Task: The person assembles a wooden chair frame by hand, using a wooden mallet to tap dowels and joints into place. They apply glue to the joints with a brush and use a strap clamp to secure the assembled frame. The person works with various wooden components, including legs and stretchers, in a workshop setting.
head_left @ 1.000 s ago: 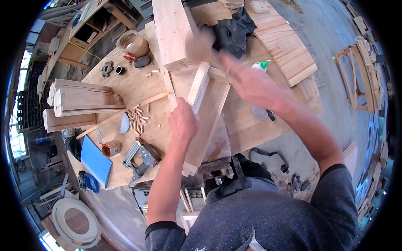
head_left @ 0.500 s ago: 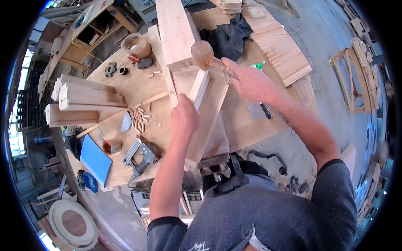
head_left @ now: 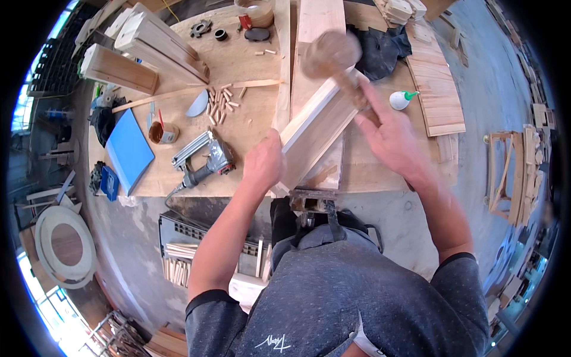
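Note:
My left hand (head_left: 263,162) is closed on the near left edge of a long wooden piece (head_left: 320,132) made of joined boards, which slants across the bench. In my right hand (head_left: 389,131) is a mallet (head_left: 331,53), its round head blurred by motion over the far end of the piece. Beneath it, a thick pale timber block (head_left: 316,24) runs away from me. By my left forearm lies a nail gun (head_left: 215,157), with loose wooden dowels (head_left: 221,107) beyond it. A white glue bottle with a green tip (head_left: 399,100) stands right of the mallet.
The wooden workbench (head_left: 250,128) carries a blue panel (head_left: 129,152), a cup of brown stuff (head_left: 163,132) and stacked wooden parts (head_left: 160,44) on the left. A black cloth (head_left: 380,52) and a wide board (head_left: 434,83) lie back right. A vise (head_left: 313,202) sits at the front edge.
The wooden piece has swung to a stronger slant, its far end further right. The mallet stays near that end in my right hand. My view has shifted, bringing the glue bottle into fuller sight.

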The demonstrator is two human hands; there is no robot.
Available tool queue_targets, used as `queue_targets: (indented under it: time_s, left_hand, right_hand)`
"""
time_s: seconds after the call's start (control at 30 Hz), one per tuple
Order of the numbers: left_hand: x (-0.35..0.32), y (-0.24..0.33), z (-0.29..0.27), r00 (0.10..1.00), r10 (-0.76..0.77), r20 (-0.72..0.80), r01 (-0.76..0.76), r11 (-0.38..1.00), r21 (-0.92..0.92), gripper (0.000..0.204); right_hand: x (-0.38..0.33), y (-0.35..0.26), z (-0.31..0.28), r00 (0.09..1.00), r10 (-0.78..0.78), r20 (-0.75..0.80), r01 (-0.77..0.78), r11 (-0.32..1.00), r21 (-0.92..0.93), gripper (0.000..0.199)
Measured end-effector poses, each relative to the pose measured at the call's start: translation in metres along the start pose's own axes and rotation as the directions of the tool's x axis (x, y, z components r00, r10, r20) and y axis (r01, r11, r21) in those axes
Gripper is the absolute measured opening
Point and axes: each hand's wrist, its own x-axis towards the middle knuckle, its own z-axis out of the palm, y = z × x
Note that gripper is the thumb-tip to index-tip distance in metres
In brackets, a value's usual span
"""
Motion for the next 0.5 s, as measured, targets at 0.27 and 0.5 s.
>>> queue_targets:
  time_s: [0.27, 0.5]
  left_hand:
    - [0.006, -0.006, 0.014, 0.990, 0.070, -0.121, -0.061, 0.995, 0.077, 0.029]
    - [0.004, 0.006, -0.004, 1.000, 0.025, -0.017, -0.024, 0.999, 0.048, 0.022]
  right_hand:
    - [0.011, 0.018, 0.017, 0.914, 0.320, 0.250, -0.218, 0.906, -0.363, 0.066]
    - [0.036, 0.021, -0.034, 0.952, -0.096, -0.292, 0.026, 0.971, -0.237, 0.061]
